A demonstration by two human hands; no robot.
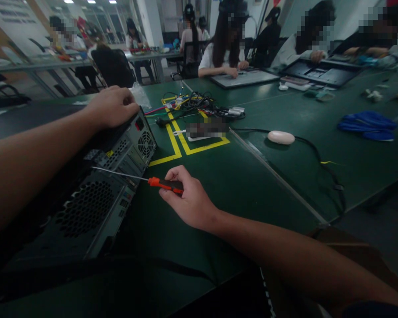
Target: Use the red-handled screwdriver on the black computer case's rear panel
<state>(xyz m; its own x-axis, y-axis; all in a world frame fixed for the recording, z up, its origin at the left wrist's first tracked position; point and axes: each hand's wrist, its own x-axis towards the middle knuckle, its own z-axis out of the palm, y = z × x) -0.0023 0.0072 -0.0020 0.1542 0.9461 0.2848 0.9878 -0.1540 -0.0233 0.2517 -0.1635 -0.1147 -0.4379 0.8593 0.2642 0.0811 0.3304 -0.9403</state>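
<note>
A dark desktop computer case [96,194] lies on its side on the green table [252,185], its rear panel with fan grille and ports facing me. My left hand [111,106] rests curled over the case's top far corner, fingers bent down onto it. My right hand [185,198] is closed around the red and black handle of a screwdriver [152,181]. Its long thin shaft points left, with the tip at the rear panel of the case.
Yellow tape lines [179,145] mark the table beside the case. A tangle of cables [199,104] lies beyond, with a white mouse [281,137] and its cord to the right. Blue cloth [368,125] sits far right. Several people work at the far side with flat panels [242,78].
</note>
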